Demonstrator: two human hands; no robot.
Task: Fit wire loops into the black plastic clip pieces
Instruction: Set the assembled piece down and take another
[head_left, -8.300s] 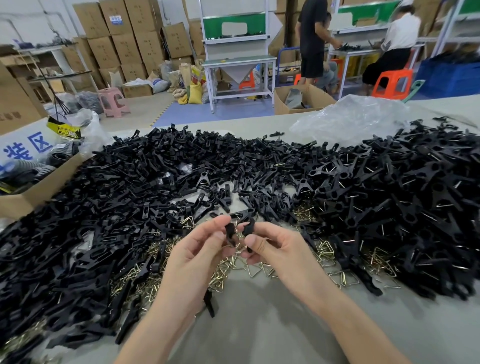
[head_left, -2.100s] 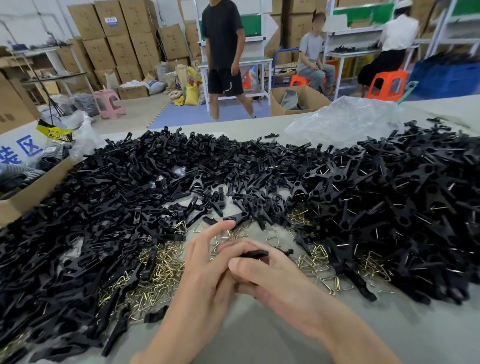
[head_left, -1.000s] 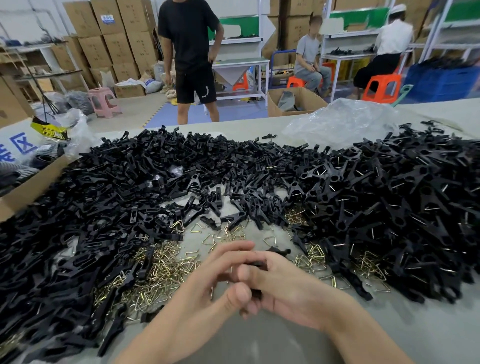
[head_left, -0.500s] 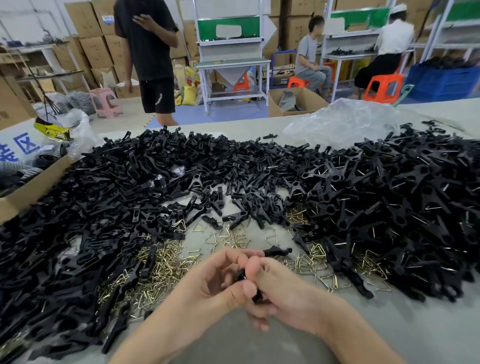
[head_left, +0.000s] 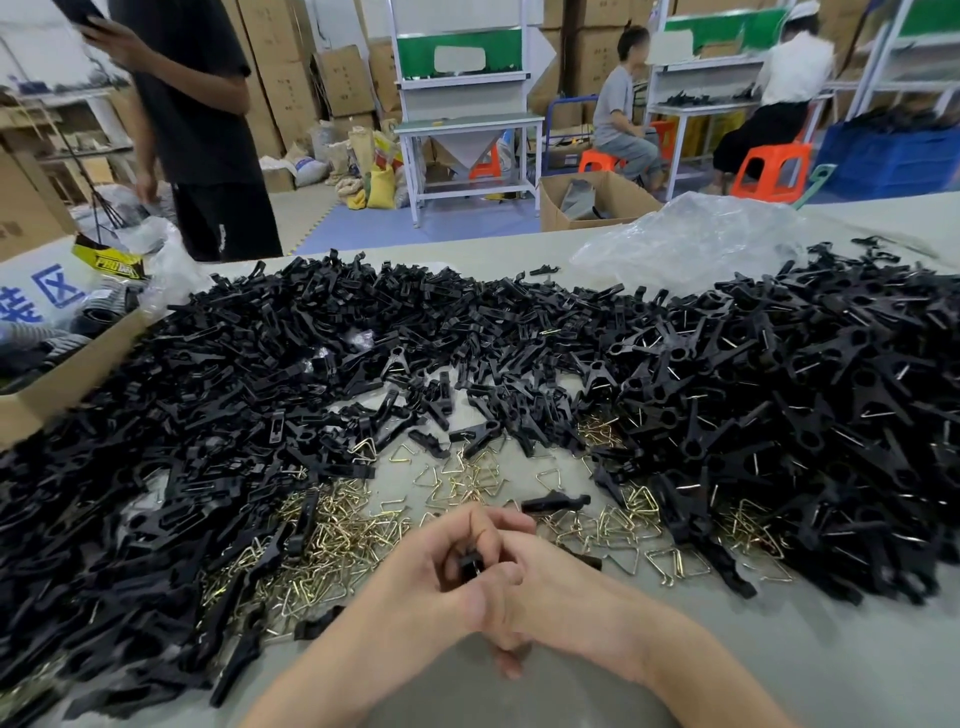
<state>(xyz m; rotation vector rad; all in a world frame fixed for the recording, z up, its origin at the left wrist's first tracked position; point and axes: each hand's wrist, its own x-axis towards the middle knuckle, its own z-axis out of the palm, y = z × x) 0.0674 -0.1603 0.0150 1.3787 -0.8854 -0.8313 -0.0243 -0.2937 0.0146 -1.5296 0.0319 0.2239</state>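
Note:
My left hand (head_left: 441, 566) and my right hand (head_left: 550, 587) are pressed together near the table's front edge, both curled round a black plastic clip piece (head_left: 470, 561) of which only a small part shows between the fingers. Whether a wire loop is in it is hidden. Loose brass-coloured wire loops (head_left: 332, 545) lie scattered just beyond and left of my hands. A big heap of single black clip pieces (head_left: 208, 415) spreads over the left and middle. To the right lies a heap of clip pieces with wire loops fitted (head_left: 779, 415).
A cardboard box (head_left: 57, 384) stands at the table's left edge. A crumpled clear plastic bag (head_left: 691, 239) lies at the back right. A person in black stands behind the table at the far left; two people sit at benches in the background.
My hands have drawn slightly closer together and nearer to me, fingers closing tighter over the clip piece. The standing person has walked leftwards behind the table.

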